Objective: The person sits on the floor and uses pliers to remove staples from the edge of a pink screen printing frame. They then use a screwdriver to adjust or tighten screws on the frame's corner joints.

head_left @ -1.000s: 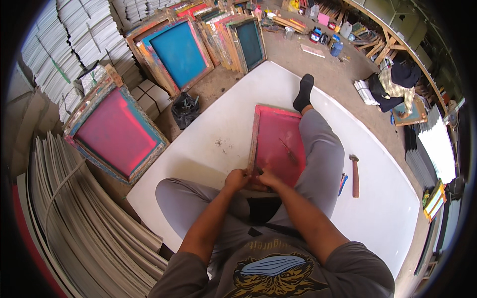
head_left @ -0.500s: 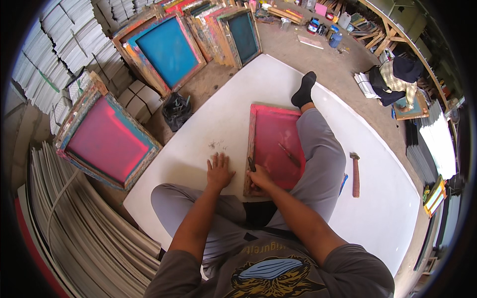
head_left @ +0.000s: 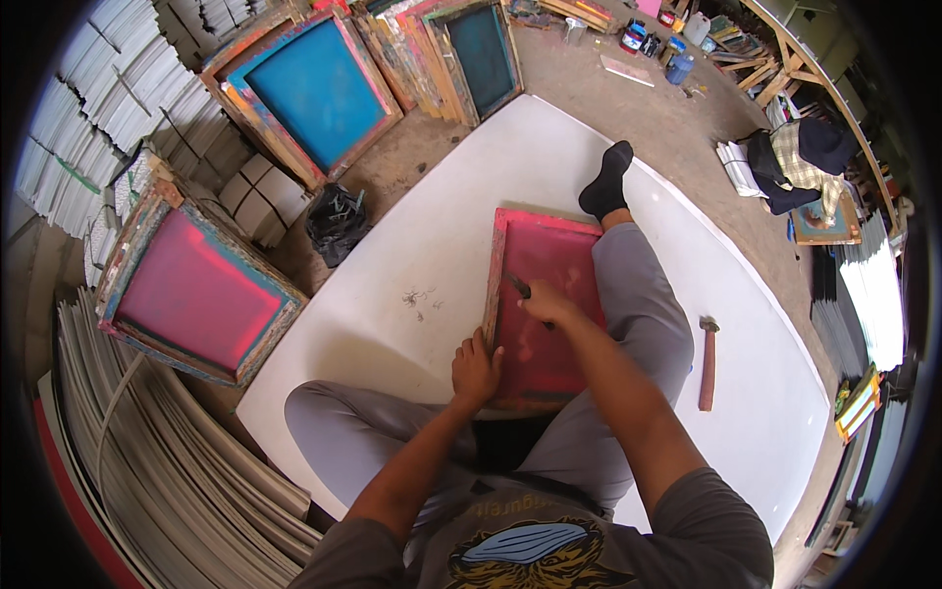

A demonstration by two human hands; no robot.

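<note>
A wooden-framed screen with red mesh (head_left: 535, 344) lies flat in front of me, between my bent legs. My left hand (head_left: 477, 369) rests over its left rail near the close corner, fingers bent against the wood, and I see no tool in it. Above the mesh, my right hand (head_left: 551, 304) is closed round a short dark hand tool (head_left: 519, 287). The tool's tip points toward the left rail; its exact kind is mostly hidden by my fingers. Left of the frame, small dark bits (head_left: 420, 300) lie scattered on the white board (head_left: 392, 334).
A hammer (head_left: 707, 363) lies right of my leg. At the left lean another pink-mesh screen (head_left: 201, 294) and a black plastic bag (head_left: 337, 224). Blue-mesh screens (head_left: 319, 93) stand behind. A person at the far right (head_left: 810, 162) bends over a small screen (head_left: 826, 224).
My left hand has moved from the white board onto the frame's left rail. My right hand has left that rail and moved up and right over the mesh. The tool lying there no longer shows.
</note>
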